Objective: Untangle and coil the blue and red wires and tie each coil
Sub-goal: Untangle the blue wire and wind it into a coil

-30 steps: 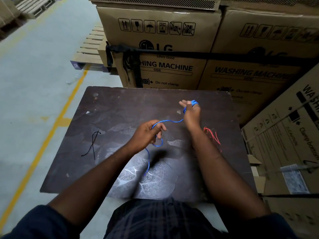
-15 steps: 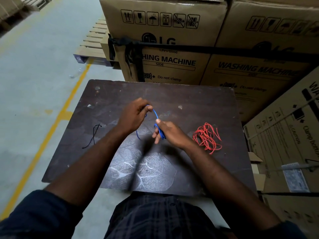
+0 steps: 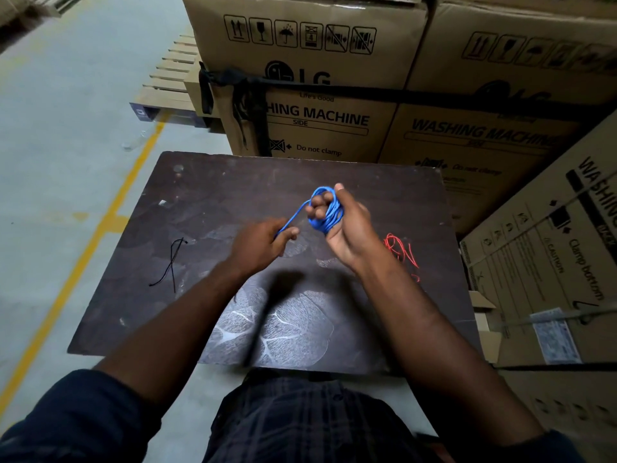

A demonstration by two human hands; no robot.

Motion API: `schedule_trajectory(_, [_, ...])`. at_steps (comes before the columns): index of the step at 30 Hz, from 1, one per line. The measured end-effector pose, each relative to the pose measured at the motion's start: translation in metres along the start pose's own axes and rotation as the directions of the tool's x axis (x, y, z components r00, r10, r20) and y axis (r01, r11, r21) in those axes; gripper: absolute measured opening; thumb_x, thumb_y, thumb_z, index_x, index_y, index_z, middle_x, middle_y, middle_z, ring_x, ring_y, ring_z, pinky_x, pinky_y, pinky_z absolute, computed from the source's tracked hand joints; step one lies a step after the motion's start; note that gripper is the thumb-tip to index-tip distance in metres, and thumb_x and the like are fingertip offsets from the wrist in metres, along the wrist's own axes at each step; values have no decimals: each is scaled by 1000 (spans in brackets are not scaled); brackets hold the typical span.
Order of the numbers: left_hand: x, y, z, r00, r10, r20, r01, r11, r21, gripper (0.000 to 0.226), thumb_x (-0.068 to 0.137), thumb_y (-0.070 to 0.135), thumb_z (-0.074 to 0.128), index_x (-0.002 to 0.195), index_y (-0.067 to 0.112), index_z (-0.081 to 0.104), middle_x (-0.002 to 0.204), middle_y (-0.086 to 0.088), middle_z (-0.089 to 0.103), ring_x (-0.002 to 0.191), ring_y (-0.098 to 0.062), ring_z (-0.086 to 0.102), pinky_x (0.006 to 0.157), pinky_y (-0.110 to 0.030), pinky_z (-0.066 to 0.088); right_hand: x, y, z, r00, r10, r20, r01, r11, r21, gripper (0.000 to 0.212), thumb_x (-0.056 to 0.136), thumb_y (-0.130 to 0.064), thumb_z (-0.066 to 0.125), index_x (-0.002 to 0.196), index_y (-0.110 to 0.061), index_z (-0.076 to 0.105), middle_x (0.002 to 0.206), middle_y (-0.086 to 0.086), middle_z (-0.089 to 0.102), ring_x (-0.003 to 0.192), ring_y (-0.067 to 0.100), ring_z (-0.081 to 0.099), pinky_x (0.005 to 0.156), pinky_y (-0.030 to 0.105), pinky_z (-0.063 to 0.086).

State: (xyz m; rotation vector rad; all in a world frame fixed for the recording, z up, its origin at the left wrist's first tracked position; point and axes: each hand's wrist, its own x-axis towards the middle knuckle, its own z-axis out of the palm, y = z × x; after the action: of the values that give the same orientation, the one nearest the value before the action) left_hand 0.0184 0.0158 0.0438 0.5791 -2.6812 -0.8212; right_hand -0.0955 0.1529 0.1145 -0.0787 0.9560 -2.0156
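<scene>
The blue wire [image 3: 329,213] is wound in several loops around the fingers of my right hand [image 3: 344,228], which is raised palm-up over the middle of the dark table [image 3: 200,202]. A short free stretch of blue wire runs down-left into my left hand [image 3: 263,243], which pinches its end just above the tabletop. The red wire [image 3: 400,250] lies in a loose tangle on the table, partly hidden behind my right wrist. Two thin black ties [image 3: 172,262] lie crossed on the table's left side.
Large washing-machine cartons [image 3: 334,78] stand against the table's far edge, and more cartons [image 3: 551,245] crowd its right side. A wooden pallet [image 3: 167,85] sits on the grey floor at the far left. A yellow floor line [image 3: 100,222] runs along the left.
My right hand has lifted and turned palm-up with more blue wire looped on its fingers. My left hand moved down-right, and the free stretch of blue wire is shorter. The red tangle is again partly covered.
</scene>
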Motion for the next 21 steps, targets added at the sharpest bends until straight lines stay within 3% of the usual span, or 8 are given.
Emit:
schedule_trajectory(3, [-5, 5, 8, 996, -15, 86, 22, 996, -82, 34, 91, 53, 49, 79, 26, 66, 52, 7, 62, 50, -1, 59, 59, -26, 49, 13, -14, -2, 997, -50, -63, 59, 988, 140, 35, 105, -24, 33, 79, -6, 50, 68, 8, 70, 54, 13, 65, 69, 27, 58])
schedule_trajectory(7, [-10, 32, 15, 969, 38, 243, 45, 945, -325, 29, 94, 39, 58, 72, 23, 68, 58, 7, 62, 53, -7, 59, 60, -26, 47, 31, -17, -6, 983, -113, -142, 140, 970, 198, 32, 105, -21, 31, 84, -5, 48, 73, 15, 72, 65, 19, 72, 72, 32, 59])
schedule_trajectory(10, [-15, 49, 16, 959, 85, 270, 37, 909, -416, 34, 96, 37, 54, 67, 22, 65, 58, 13, 58, 56, 0, 52, 60, -22, 41, 44, -12, -12, 945, -219, -242, 247, 964, 95, 31, 106, -20, 28, 81, -8, 43, 77, 18, 70, 65, 20, 73, 81, 35, 53])
schedule_trajectory(12, [-20, 54, 13, 950, 106, 295, 39, 894, -446, 38, 97, 35, 51, 64, 18, 59, 52, 14, 49, 51, 3, 44, 57, -15, 33, 51, -9, -22, 900, -339, -276, 304, 939, -163, 30, 106, -20, 27, 82, -10, 42, 85, 16, 68, 67, 17, 73, 82, 34, 52])
schedule_trajectory(16, [-22, 53, 3, 951, 163, 263, -46, 914, -402, 43, 96, 42, 48, 67, 11, 56, 57, 5, 48, 53, -3, 42, 56, -21, 34, 50, 5, -48, 880, -448, -158, 227, 689, -688, 33, 103, -31, 30, 81, -17, 50, 85, -2, 70, 83, 19, 73, 83, 39, 49])
schedule_trajectory(21, [-13, 51, -17, 977, 172, 122, -130, 946, -298, 36, 95, 41, 49, 65, 23, 57, 55, 2, 53, 51, -8, 48, 55, -28, 38, 34, 22, -51, 918, -386, 90, 188, 224, -956, 32, 103, -26, 38, 91, -6, 60, 82, 3, 68, 80, 17, 66, 77, 29, 46])
